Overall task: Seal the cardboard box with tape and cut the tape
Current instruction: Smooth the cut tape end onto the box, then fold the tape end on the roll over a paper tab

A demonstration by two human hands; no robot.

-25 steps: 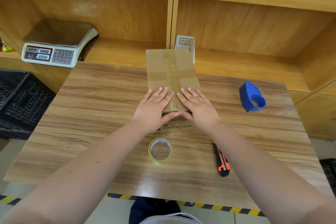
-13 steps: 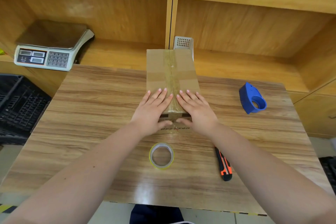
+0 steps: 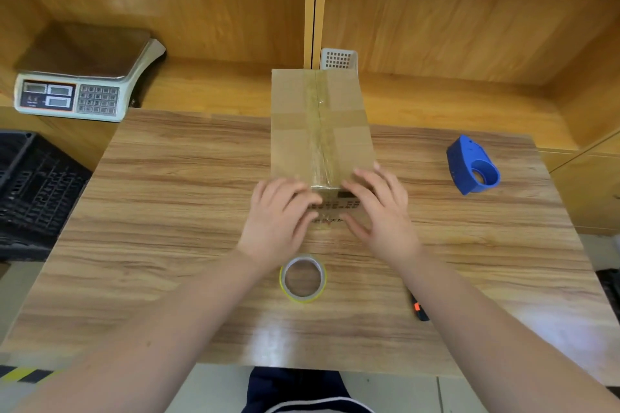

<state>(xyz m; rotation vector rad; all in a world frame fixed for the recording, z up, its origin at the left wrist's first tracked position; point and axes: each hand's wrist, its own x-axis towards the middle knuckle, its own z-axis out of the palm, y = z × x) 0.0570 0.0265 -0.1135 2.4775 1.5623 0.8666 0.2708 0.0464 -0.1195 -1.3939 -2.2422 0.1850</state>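
Observation:
A closed cardboard box [image 3: 292, 144] stands on the wooden table [image 3: 167, 211], with a strip of clear tape [image 3: 318, 131] running along its top seam and down over the near edge. My left hand [image 3: 278, 218] and my right hand [image 3: 379, 208] lie flat against the box's near end, one on each side of the tape, fingers spread and holding nothing. A roll of clear tape [image 3: 303, 278] lies flat on the table just in front of my hands. An orange and black utility knife [image 3: 419, 310] is mostly hidden under my right forearm.
A blue tape dispenser [image 3: 473, 166] sits on the table at the right. A weighing scale [image 3: 84, 77] stands on the shelf at the back left, and a white perforated basket [image 3: 339, 59] shows behind the box. A black crate [image 3: 30, 191] is left of the table.
Both hands have slid back from the box's top to its near edge and front face. The box, the tape roll and the knife have stayed in place.

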